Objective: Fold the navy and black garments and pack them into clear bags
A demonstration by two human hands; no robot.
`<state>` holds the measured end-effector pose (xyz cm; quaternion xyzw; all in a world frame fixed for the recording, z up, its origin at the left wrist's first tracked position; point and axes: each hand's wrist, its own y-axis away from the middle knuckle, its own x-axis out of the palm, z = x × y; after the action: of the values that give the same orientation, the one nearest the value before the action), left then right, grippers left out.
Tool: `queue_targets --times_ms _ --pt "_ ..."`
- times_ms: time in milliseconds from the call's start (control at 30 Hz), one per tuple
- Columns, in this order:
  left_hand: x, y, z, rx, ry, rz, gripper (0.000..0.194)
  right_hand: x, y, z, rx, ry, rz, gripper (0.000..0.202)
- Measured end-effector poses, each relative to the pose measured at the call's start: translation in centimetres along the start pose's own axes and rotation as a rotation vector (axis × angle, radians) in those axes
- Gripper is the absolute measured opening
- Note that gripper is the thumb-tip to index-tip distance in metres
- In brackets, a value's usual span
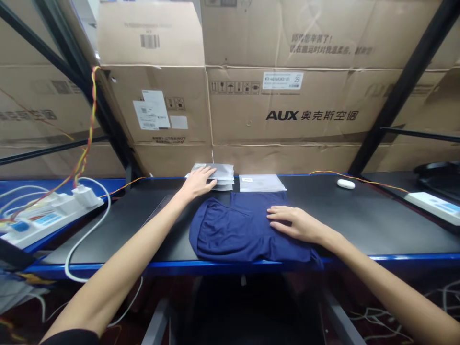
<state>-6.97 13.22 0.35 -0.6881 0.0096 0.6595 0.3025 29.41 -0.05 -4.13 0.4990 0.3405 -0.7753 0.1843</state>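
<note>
A navy blue cloth garment lies partly folded at the front of the black tabletop, its lower edge at the table's rim. My right hand rests flat on its right side, fingers stretched out. At the back, my left hand lies with spread fingers on a stack of clear plastic bags. Just right of that stack, touching or close to the garment's top edge, is another flat plastic bag with a small white label.
Large cardboard boxes stand behind the table. On the left sit a power strip with plugs and a hanging white cable. A small white case and another white power strip lie to the right. Black metal posts rise at both sides.
</note>
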Motion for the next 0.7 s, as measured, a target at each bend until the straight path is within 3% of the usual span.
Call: queue_targets --times_ms 133,267,367,500,700 --pt "-0.4 0.0 -0.2 0.024 0.01 -0.02 0.057 -0.2 -1.1 0.3 0.006 -0.006 0.033 0.037" --pt "-1.2 1.1 -2.5 0.215 0.136 -0.085 0.047 -0.4 -2.6 0.5 0.013 -0.012 0.072 0.043" --pt "-1.5 2.7 -5.0 0.386 0.262 0.054 0.045 -0.5 -3.6 0.4 0.033 -0.025 0.116 0.05" --pt "-0.8 5.1 -7.1 0.448 0.29 0.267 0.061 -0.5 -4.5 0.4 0.088 -0.051 0.24 0.067" --pt "0.3 6.8 -7.5 0.398 0.303 0.337 0.067 0.1 -4.3 0.3 0.105 -0.071 0.313 0.072"
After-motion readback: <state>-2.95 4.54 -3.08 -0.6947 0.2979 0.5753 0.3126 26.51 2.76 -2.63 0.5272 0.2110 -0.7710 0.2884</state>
